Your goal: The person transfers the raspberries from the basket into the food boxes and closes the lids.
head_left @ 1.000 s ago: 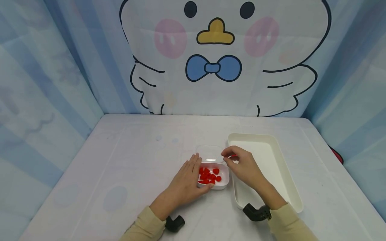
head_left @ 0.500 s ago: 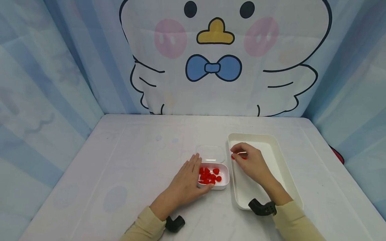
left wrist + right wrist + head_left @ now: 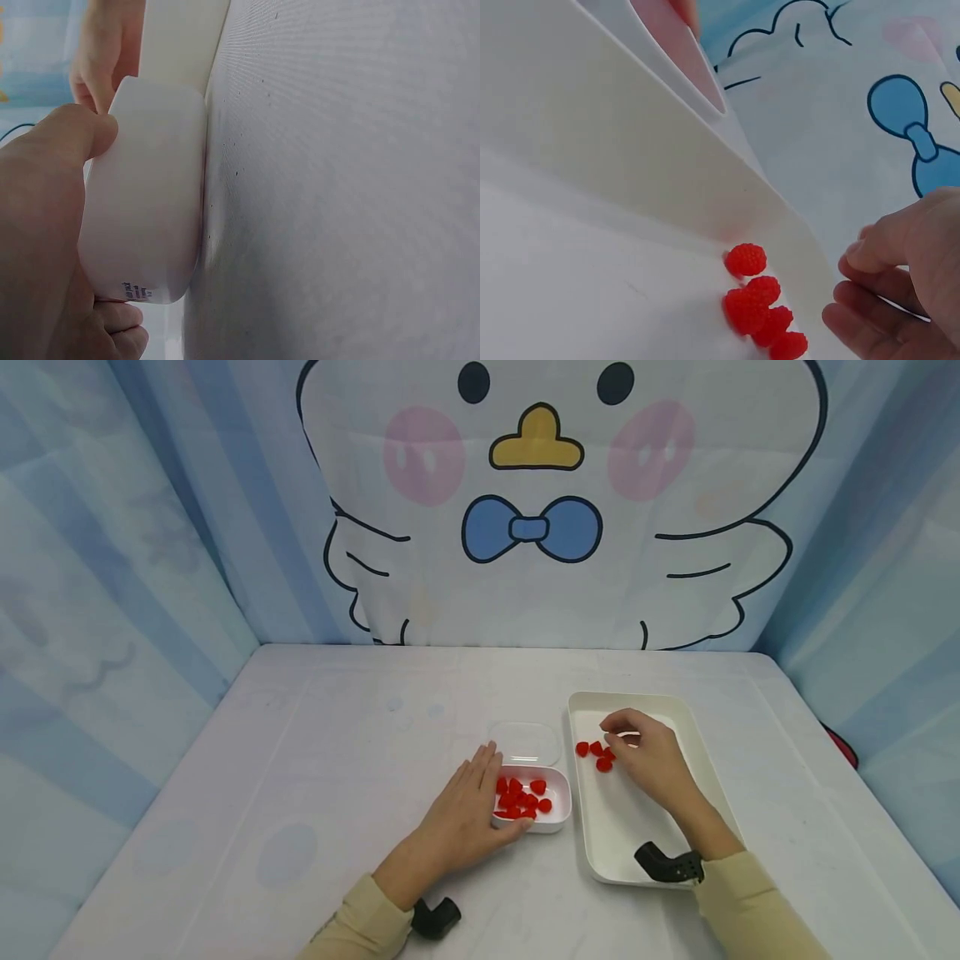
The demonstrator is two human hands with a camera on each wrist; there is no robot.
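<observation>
My left hand (image 3: 459,806) holds a small white plastic box (image 3: 555,823), thumb over its near rim and fingers along its left side. Several red raspberries (image 3: 517,797) lie inside the box. In the left wrist view the thumb tip rests at the rim of the box (image 3: 150,195), which has small print low on its wall. My right hand (image 3: 648,760) hovers over the white tray (image 3: 637,852), fingers loosely bent with nothing between them. Several raspberries (image 3: 746,309) lie in a cluster on the tray floor, just left of the right hand (image 3: 900,277) in the head view.
A clear plastic lid (image 3: 525,742) lies behind the box. The tray stands right beside the box, its long wall (image 3: 652,97) rising between them. A white cloth covers the table (image 3: 262,760). Printed curtains (image 3: 150,652) enclose the back and sides.
My right hand has moved right from beside the lid to over the tray and let go of raspberries, which now lie on the tray floor. The left hand and box have stayed put.
</observation>
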